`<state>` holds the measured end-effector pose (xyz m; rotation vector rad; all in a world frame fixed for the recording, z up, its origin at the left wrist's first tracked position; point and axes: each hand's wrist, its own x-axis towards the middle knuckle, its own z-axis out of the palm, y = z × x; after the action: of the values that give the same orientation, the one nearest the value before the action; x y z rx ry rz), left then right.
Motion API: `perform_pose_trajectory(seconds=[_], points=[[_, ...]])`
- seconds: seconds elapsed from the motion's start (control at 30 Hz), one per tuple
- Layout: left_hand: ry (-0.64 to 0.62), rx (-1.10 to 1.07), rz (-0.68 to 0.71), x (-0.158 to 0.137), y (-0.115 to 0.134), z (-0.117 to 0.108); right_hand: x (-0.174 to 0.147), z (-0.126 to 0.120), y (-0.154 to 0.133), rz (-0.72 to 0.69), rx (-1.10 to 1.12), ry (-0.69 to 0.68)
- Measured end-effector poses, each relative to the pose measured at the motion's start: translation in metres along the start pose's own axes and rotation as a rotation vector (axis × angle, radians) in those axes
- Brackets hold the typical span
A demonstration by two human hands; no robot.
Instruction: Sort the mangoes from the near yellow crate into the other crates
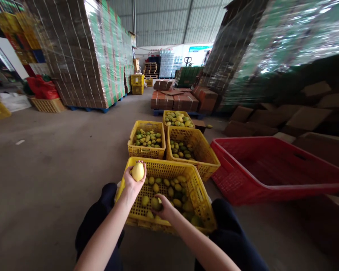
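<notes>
In my left hand (pixel 132 183) lies a pale yellow mango (pixel 138 172), the fingers curled round it above the far left rim of the near yellow crate (pixel 190 171). My right hand (pixel 166 209) reaches down inside that crate, its fingers closed round a greener mango (pixel 156 203). Several more green-yellow mangoes (pixel 177 203) are spread over the crate's slotted floor, mostly toward the right side. The crate stands between my knees.
Behind it stand a left yellow crate (pixel 147 152), a right yellow crate (pixel 206 150) and a farther crate (pixel 165 122), all holding mangoes. A large red crate (pixel 231 177) is at right. Wrapped carton stacks (pixel 73 56) rise at both sides.
</notes>
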<state>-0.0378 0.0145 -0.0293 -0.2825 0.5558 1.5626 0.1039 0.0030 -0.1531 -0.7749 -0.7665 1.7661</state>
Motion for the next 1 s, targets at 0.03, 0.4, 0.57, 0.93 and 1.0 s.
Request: perform_pose_trajectory(seconds=[0.03,0.4,0.57,0.93,1.0], points=[[0.006,-0.023,-0.003,-0.001,0.002,0.001,0.013,0.006,-0.010,0.039,-0.003,0.031],[0.074,0.004,-0.007,-0.005,0.016,-0.003,0.072,0.051,-0.087,0.307,-0.248,0.143],[0.079,-0.007,0.007,-0.009,0.014,-0.001,0.017,0.002,-0.054,0.517,-0.434,0.183],[0.103,0.146,-0.089,0.005,-0.033,-0.004,0.011,-0.039,-0.069,0.385,-0.229,0.432],[0.100,0.266,-0.111,0.012,-0.041,-0.012,0.006,-0.039,-0.070,0.367,-0.186,0.435]])
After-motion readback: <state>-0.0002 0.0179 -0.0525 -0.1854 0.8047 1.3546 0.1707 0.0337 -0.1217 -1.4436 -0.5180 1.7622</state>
